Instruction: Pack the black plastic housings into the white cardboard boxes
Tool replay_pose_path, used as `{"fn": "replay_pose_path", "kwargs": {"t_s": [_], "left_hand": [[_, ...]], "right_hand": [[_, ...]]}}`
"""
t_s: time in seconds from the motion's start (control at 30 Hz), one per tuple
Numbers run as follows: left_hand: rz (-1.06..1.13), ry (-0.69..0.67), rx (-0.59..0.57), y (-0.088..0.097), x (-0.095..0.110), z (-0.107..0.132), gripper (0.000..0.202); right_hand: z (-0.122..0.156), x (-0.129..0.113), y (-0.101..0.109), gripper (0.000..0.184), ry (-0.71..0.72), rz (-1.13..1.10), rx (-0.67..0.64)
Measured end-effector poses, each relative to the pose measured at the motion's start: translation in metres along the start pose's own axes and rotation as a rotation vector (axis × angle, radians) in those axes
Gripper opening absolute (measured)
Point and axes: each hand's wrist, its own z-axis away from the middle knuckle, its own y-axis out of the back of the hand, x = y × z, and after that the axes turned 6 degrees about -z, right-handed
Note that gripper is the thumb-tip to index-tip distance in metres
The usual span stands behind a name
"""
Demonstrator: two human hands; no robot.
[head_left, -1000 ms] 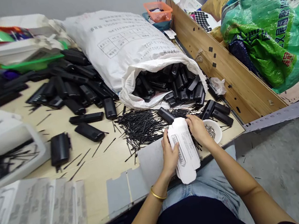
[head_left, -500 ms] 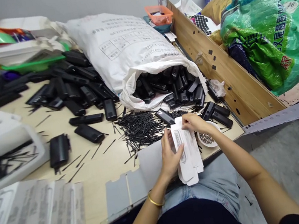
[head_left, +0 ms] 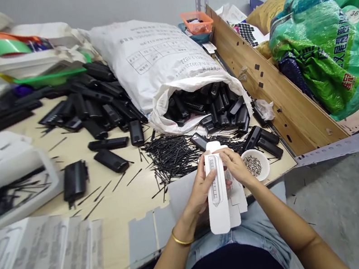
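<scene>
Between my hands, over the table's front edge, is a flat white printed cardboard box (head_left: pixel 220 212) with a long drawing on its front panel and flaps at both ends. My left hand (head_left: pixel 199 189) grips its left side, thumb across the printed face. At the upper right edge my right hand (head_left: pixel 236 164) closes its fingers on the cardboard. Just beyond lies a heap of thin black sticks (head_left: pixel 172 156). A white bowl (head_left: pixel 264 164) of small metal pieces stands beside my right wrist.
A white woven sack (head_left: pixel 152 52) spills black plastic casings (head_left: pixel 224 104). More casings (head_left: pixel 92 107) lie to its left. Printed flat boxes (head_left: pixel 42 263) fan out at front left, below a white tray (head_left: pixel 53 183). A wooden board (head_left: pixel 270 82) edges the table's right side, with green bags (head_left: pixel 319 42) beyond.
The box now shows its drawn panel more squarely and hangs slightly lower. My right hand has shifted down a little along its edge. The view has turned slightly left.
</scene>
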Motion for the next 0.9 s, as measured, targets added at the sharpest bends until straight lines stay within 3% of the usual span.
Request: {"fn": "replay_pose_path", "kwargs": {"t_s": [0.1, 0.27, 0.37, 0.57, 0.8, 0.9], "left_hand": [[-0.044, 0.027, 0.032, -0.001, 0.003, -0.001, 0.081], [-0.102, -0.036, 0.165, -0.003, 0.009, -0.003, 0.093], [-0.153, -0.001, 0.188, -0.002, 0.010, -0.003, 0.094], [-0.493, -0.185, 0.240, 0.006, -0.001, -0.003, 0.097], [-0.421, -0.118, 0.199, 0.009, -0.001, -0.002, 0.094], [-0.470, -0.195, 0.169, 0.018, -0.004, 0.001, 0.082]], "right_hand": [[0.007, 0.002, -0.007, 0.031, -0.024, 0.018, 0.004], [0.008, -0.001, -0.017, 0.021, 0.003, -0.103, 0.093], [0.004, -0.001, -0.019, 0.023, 0.018, -0.180, 0.039], [-0.012, 0.014, -0.020, 0.025, -0.111, -0.211, 0.072], [0.010, 0.019, -0.027, 0.022, -0.058, -0.271, 0.074], [0.010, 0.024, -0.022, 0.024, -0.079, -0.205, 0.179]]}}
